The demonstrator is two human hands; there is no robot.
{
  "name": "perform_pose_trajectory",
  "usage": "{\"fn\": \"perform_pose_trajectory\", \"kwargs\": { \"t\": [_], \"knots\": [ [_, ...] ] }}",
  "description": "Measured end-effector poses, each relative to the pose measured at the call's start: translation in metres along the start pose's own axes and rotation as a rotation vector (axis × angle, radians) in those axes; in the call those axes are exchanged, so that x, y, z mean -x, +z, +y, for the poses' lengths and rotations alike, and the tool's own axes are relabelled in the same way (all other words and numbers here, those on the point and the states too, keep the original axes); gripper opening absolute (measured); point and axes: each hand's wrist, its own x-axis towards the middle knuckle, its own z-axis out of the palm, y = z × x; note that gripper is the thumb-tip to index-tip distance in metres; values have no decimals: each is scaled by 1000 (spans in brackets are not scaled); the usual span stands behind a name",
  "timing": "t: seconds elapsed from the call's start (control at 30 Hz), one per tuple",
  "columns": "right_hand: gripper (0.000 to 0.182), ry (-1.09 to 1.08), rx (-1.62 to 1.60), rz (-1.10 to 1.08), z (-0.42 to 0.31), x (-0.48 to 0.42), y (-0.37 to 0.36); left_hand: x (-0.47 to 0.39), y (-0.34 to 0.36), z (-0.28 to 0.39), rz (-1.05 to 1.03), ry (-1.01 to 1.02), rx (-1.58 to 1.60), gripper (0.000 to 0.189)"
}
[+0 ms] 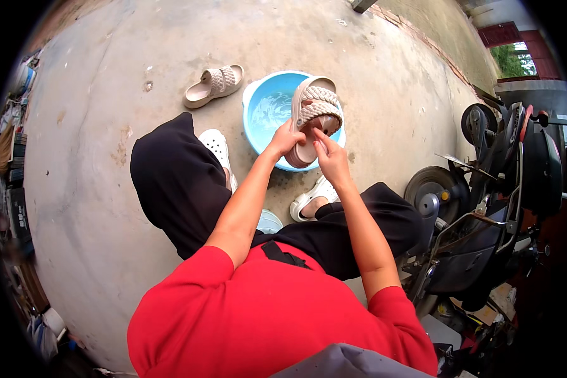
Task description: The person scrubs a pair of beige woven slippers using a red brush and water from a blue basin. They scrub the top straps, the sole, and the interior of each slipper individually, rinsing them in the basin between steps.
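Note:
A beige slide sandal point(307, 149) with two braided straps is held tilted over a light-blue plastic basin point(260, 137). My left hand point(285, 140) grips the sandal's left edge, its thumb on the footbed. The fingertips of my right hand point(333, 160) are at the footbed just below the lower strap; whether they also grip the sandal I cannot tell. Clear water point(271, 108) with ripples shows in the left part of the basin, and the sandal hides much of the right. The matching sandal point(215, 86) stands on the concrete floor, left of and beyond the basin.
My feet, in white perforated clogs point(216, 145), flank the basin's near side. A pale blue seat or container point(269, 222) shows between my legs. To the right stands a motor scooter or motorcycle point(477, 227). Stored clutter point(19, 189) lines the left edge.

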Motion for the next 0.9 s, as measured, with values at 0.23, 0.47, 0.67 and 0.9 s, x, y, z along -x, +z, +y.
{"fn": "perform_pose_trajectory", "kwargs": {
  "t": [0.23, 0.47, 0.67, 0.9],
  "knots": [
    [30, 100, 216, 40, 6, -8, 2, -4, 2, -4, 8, -37, -268, 57],
    [34, 214, -42, 14, 11, -1, -13, 5, 11, -3, 67, 31, -448, 58],
    [31, 104, 52, 38, 10, -4, 10, 0, 3, -1, 63, 9, -233, 49],
    [32, 229, 585, 90, 28, -11, -2, 6, 20, -11, -40, -42, -347, 48]
  ]
}}
